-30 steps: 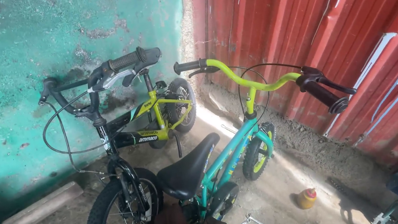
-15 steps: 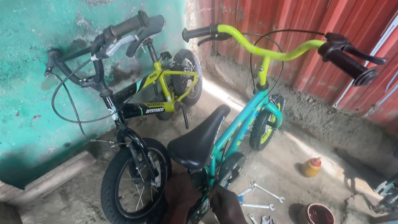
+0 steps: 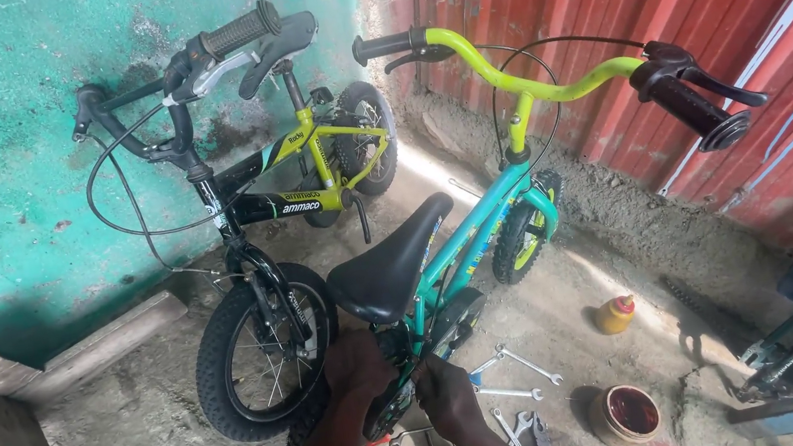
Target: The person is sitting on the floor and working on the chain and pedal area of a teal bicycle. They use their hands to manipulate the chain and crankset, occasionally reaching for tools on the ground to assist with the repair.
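Nearest the camera, both hands work low at the rear of the teal bike (image 3: 480, 243), under its black saddle (image 3: 387, 269). The left hand (image 3: 355, 364) lies curled over the rear wheel (image 3: 380, 417) just behind the seat post; whether it clamps anything I cannot tell. The right hand (image 3: 446, 393) sits just beside it, fingers drawn together at the frame near the wheel hub, seemingly pinching something small that is hidden from view. The bike's long axis runs away from the hands, up and to the right toward the yellow-green handlebar (image 3: 541, 84).

On the ground just right of the right hand lie several spanners (image 3: 515, 370) and a pair of pliers (image 3: 544, 437), then a round red tin (image 3: 627, 415) and a small yellow bottle (image 3: 615, 314); the right hand is the nearer to all of these. To the left, the front wheel of a black and yellow bike (image 3: 292, 190) stands close against the left arm, leaving little room there. Beyond stand a green wall (image 3: 11, 200) and red metal sheeting (image 3: 692, 5).
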